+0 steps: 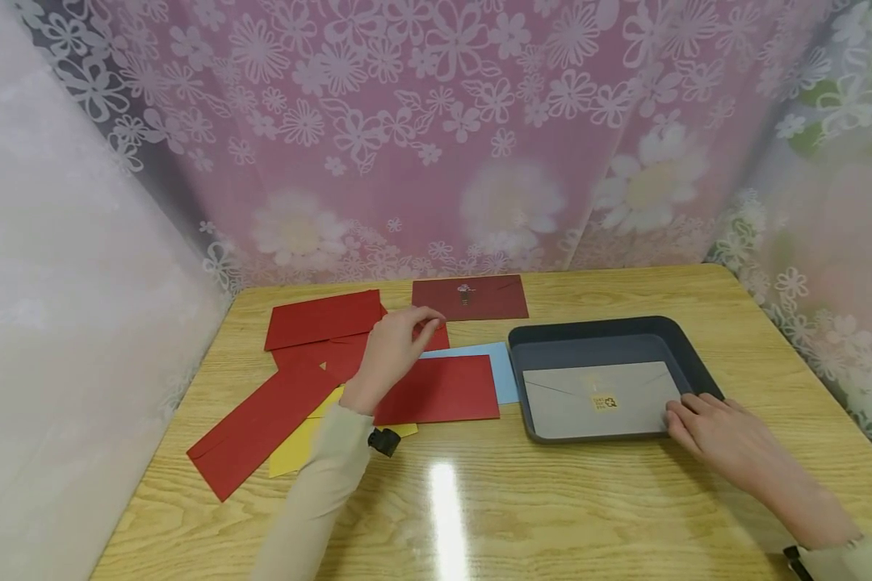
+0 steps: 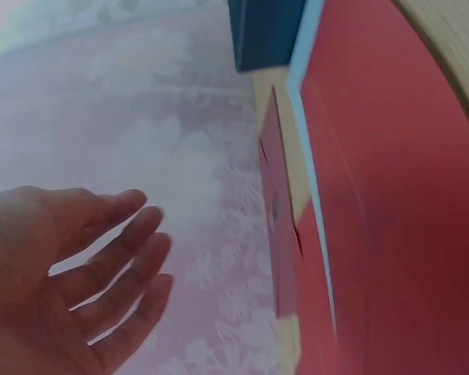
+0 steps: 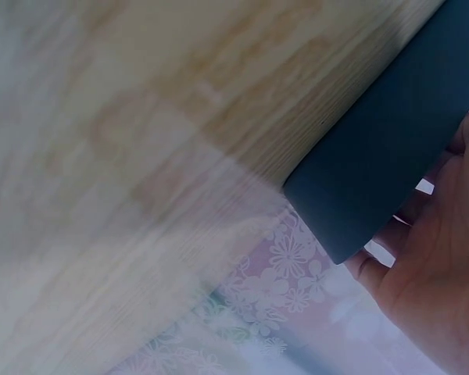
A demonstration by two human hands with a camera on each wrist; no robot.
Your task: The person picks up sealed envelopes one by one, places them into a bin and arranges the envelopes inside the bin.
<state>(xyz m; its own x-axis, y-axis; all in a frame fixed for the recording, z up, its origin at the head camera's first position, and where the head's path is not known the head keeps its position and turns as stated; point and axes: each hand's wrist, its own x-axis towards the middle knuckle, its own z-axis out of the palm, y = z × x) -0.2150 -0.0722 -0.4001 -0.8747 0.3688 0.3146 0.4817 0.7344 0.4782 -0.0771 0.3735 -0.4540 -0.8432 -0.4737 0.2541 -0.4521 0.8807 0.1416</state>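
My left hand (image 1: pixel 392 355) hovers over the spread of paper envelopes, thumb and fingertips close together with nothing held. In the left wrist view, that hand (image 2: pixel 78 273) has loosely bent, slightly spread fingers. Nearest beneath it lies a red envelope (image 1: pixel 450 394) on a light blue one (image 1: pixel 507 375). On the right, my right hand (image 1: pixel 727 436) grips the side of a dark grey tray (image 1: pixel 589 345), its fingers over the rim. The right wrist view shows those fingers partly hidden behind the tray wall (image 3: pixel 383 141). A grey envelope (image 1: pixel 567 395) with a gold sticker lies in the tray.
More red envelopes (image 1: pixel 323 319) overlap at the left; a long red one (image 1: pixel 254 440) slants toward the front across yellow envelopes (image 1: pixel 291 453). A dark red envelope (image 1: pixel 494 297) lies at the table's back edge. Floral curtains (image 1: pixel 407 145) surround the wooden table (image 1: pixel 552 508).
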